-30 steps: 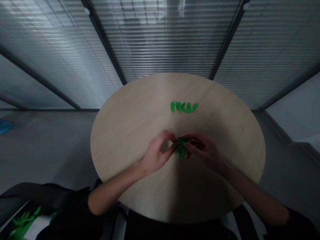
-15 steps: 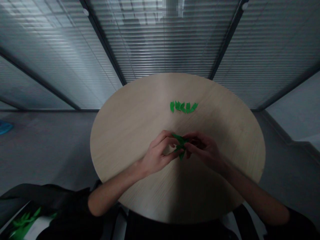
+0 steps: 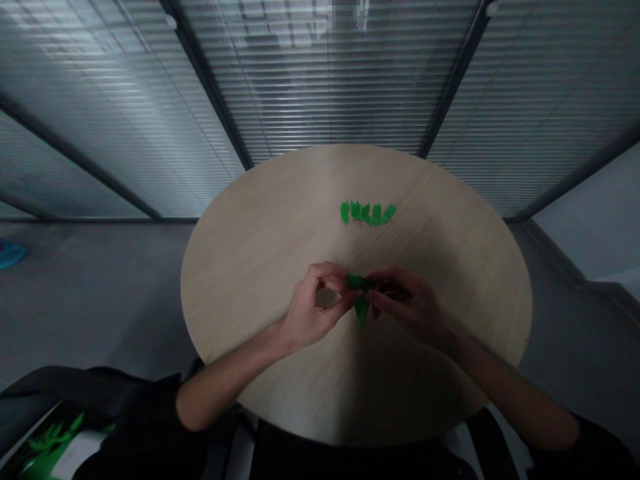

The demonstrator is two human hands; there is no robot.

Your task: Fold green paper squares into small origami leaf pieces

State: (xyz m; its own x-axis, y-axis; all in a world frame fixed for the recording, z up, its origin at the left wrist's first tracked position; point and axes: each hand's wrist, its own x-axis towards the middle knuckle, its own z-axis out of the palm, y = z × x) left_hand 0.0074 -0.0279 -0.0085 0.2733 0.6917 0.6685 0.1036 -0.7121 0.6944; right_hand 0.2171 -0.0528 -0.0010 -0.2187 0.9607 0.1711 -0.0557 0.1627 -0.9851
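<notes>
Above the tabletop's (image 3: 260, 227) middle, left hand (image 3: 313, 310) and right hand (image 3: 407, 303) both pinch a green paper piece (image 3: 361, 297). Toward the far edge: a row of green pieces (image 3: 367, 213). Round pale wood top; slatted blinds (image 3: 325, 80) behind, grey floor (image 3: 90, 293).

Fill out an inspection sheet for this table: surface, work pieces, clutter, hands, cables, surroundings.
Surface: round wooden table, pale, dimly lit.
Job's things: green paper piece pinched between both hands over the middle of the table; row of small green pieces lying farther back.
Clutter: sheet with green shapes low at the left, off the table; blue thing on the floor at the far left edge.
Hands: left hand and right hand both grip the green paper piece with their fingertips.
Cables: nothing seen.
Surroundings: slatted blinds between dark frames; grey floor.
</notes>
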